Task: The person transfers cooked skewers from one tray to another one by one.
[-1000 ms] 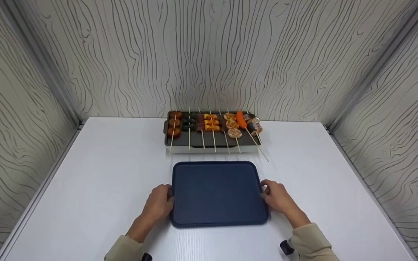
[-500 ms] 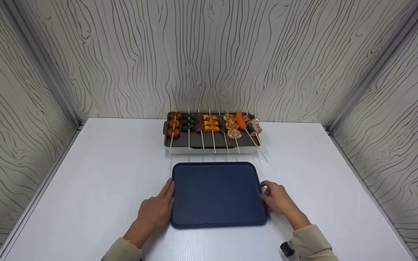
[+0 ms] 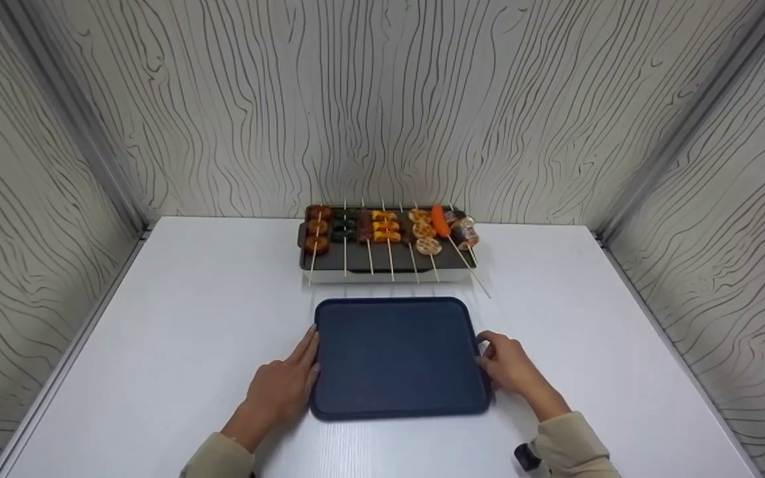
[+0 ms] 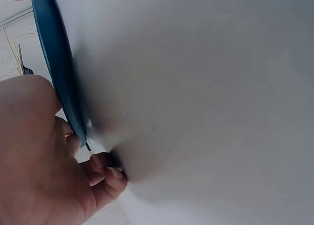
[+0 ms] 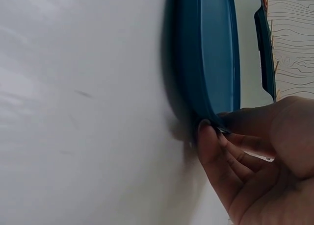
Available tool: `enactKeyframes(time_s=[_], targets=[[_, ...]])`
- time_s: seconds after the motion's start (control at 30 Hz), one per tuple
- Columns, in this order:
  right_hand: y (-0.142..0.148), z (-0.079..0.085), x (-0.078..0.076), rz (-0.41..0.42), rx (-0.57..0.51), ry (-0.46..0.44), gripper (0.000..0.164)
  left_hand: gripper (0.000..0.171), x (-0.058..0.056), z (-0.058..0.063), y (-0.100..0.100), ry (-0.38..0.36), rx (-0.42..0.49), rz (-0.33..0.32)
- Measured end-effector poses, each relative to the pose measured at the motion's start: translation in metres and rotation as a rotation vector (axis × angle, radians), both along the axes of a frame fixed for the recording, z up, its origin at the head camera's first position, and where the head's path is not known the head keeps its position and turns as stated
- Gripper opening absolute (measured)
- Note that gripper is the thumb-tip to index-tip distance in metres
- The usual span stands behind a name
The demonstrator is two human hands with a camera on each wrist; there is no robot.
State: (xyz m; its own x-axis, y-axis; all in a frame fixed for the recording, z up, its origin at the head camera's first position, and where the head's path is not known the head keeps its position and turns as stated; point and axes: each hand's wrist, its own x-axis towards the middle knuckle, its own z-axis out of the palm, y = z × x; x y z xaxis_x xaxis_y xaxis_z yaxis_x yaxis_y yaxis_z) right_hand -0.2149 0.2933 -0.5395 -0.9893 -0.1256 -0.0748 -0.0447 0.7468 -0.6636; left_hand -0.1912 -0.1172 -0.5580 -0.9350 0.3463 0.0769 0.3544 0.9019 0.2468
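Note:
A dark blue rectangular tray [image 3: 399, 355] lies on the white table in front of me. My left hand [image 3: 283, 388] rests along its left edge, index finger extended beside the rim in the head view. From the left wrist, that hand [image 4: 39, 156] has its fingertips low by the table, next to the tray's side [image 4: 54, 53]. At the opposite edge, my right hand [image 3: 509, 362] pinches the tray's rim. The right wrist view has the thumb and fingers of this hand [image 5: 255, 171] meeting at the tray's edge [image 5: 189, 63].
Behind the tray stands a dark grill pan [image 3: 399, 257] on a pale base. Several skewers lie across it, among them an orange sausage [image 3: 440, 220], yellow pieces [image 3: 386, 226] and round slices [image 3: 429, 246]; their sticks overhang its front. Wood-grain panels [image 3: 369, 99] enclose the table [image 3: 210, 285].
My left hand has loosened its curled grip on the tray's left edge and its fingers have straightened forward along the rim. The right hand stays on the right edge.

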Motion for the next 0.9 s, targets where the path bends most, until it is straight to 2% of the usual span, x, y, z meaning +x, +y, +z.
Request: enactKeyframes(time_s=[0.17,0.33,0.63,0.9], targets=[[0.001,0.004,0.0,0.013,-0.018,-0.03,0.026,0.055,-0.002,0.001,0.0,-0.033,0.038,-0.006],[0.007,0.014,-0.005,0.017,-0.042,-0.003,0.026,0.055,-0.003,0.0,-0.001,-0.044,0.061,-0.019],[0.018,0.048,-0.027,-0.003,-0.033,0.07,0.029,0.056,-0.002,0.0,-0.001,-0.055,0.091,-0.021],[0.027,0.065,-0.047,-0.005,-0.01,0.068,0.032,0.056,0.0,0.002,-0.001,-0.067,0.097,-0.026]])
